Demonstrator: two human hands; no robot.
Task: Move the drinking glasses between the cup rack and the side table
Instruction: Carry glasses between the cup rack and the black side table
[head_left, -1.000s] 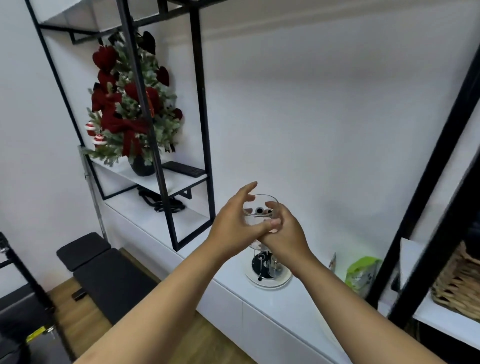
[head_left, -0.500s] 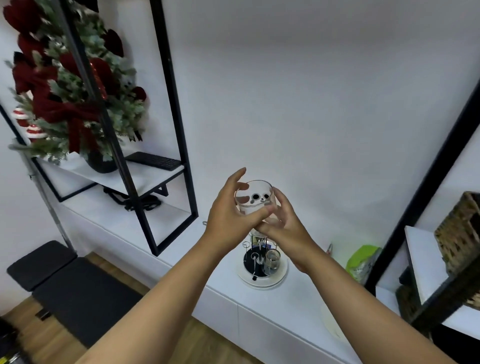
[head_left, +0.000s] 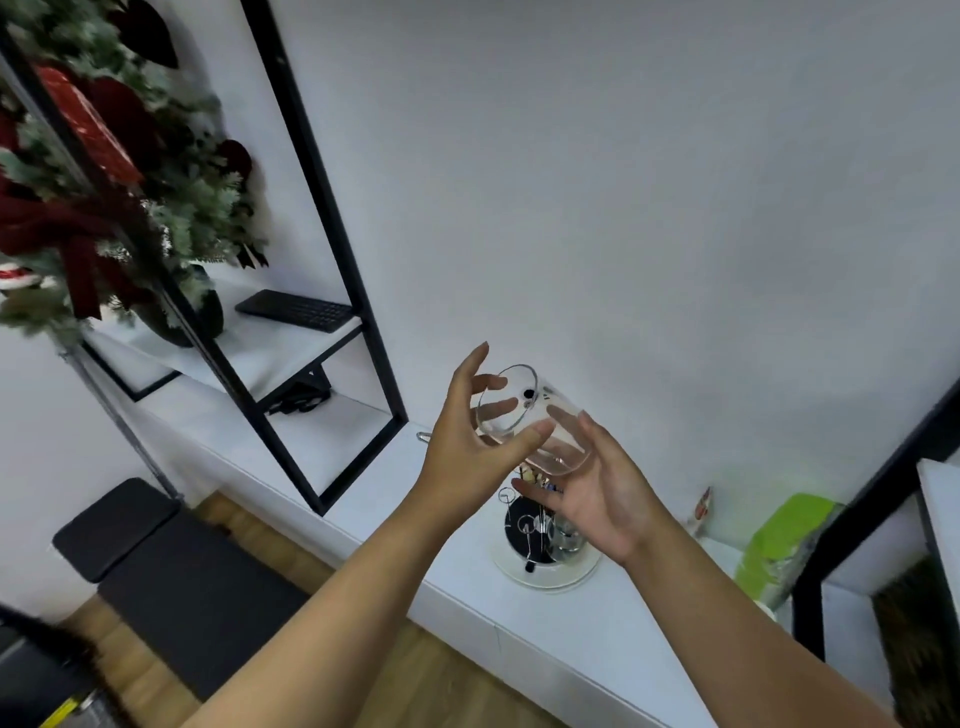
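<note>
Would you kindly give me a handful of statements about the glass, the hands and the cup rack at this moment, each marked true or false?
1. The drinking glass is held upright. False: it is tilted, rim towards the left.
2. Both the left hand and the right hand are at the glass. True.
3. The cup rack stands on the white counter, below the hands. True.
4. The cup rack holds no glasses. False: at least one glass sits on it.
5. A green bag lies right of the rack. True.

Both hands cradle tilted glass — above cup rack.
</note>
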